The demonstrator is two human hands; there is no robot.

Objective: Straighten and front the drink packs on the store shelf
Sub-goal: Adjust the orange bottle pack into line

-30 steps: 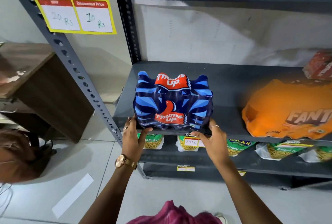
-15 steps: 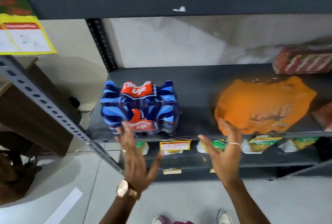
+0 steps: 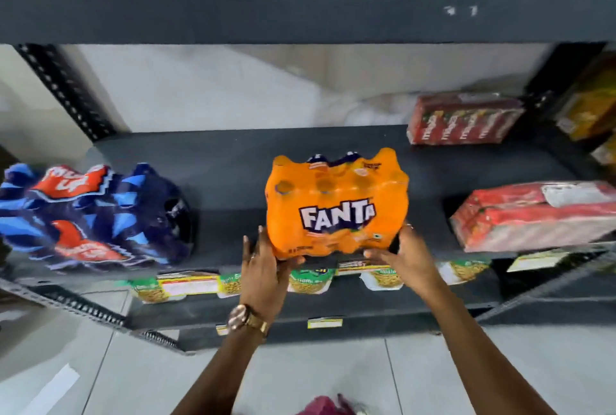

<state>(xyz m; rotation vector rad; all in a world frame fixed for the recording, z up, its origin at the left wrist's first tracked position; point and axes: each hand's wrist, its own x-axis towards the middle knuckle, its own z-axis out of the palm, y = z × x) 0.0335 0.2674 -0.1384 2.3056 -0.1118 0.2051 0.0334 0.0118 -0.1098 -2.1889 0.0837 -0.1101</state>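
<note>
An orange Fanta pack stands upright near the front edge of the dark grey shelf, its logo facing me. My left hand grips its lower left corner and my right hand grips its lower right corner. The blue Thums Up pack stands at the shelf's left end, free of both hands, label towards me.
A red pack lies flat at the front right and a red carton pack stands at the back right. Snack packets and price tags line the lower shelf. The shelf above hangs low. A slotted upright stands at the left.
Both hands left the Thums Up pack, moved right and took hold of the Fanta pack. The Fanta pack, lying flat before, now stands upright. The view swung right.
</note>
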